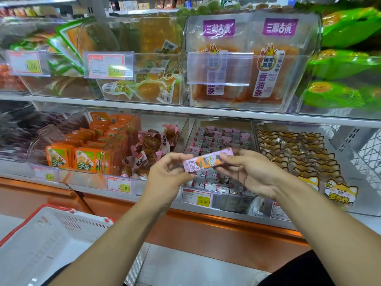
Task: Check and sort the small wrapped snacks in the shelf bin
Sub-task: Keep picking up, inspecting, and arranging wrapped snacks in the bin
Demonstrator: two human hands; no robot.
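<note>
Store aisle, head view down onto two shelf rows of clear plastic bins.

Both hands raised in front of the lower shelf, holding one pink snack stick (208, 161) between them. It lies roughly level, right end tilted slightly up. Left hand (167, 174) pinches the left end, thumb and fingers curled round it. Right hand (249, 172) pinches the right end between thumb and fingertips, other fingers loosely curled below. Wrapper shows cartoon print; text too blurred to read.

Directly behind the hands: clear shelf bin (233, 200) packed with small pink-and-white wrapped snacks (222, 137) in rows. The held stick is above this bin, not touching it. Price tag (196, 198) on the bin front reads 15.80.

Left of it, a bin of brown snacks in pink-edged wrappers (150, 145), tag 29.90 (118, 184) on the front. Further left, orange packets (82, 155) standing upright in rows. Right of the pink-and-white bin, a bin of packets with a cartoon dog print (292, 149).

Upper shelf: orange packs with purple labels (247, 65) in a lidded clear bin, green bags (346, 65) at far right, yellow-orange packets (144, 87) mid-left.

Lower left corner: white plastic basket with red rim (51, 234).
</note>
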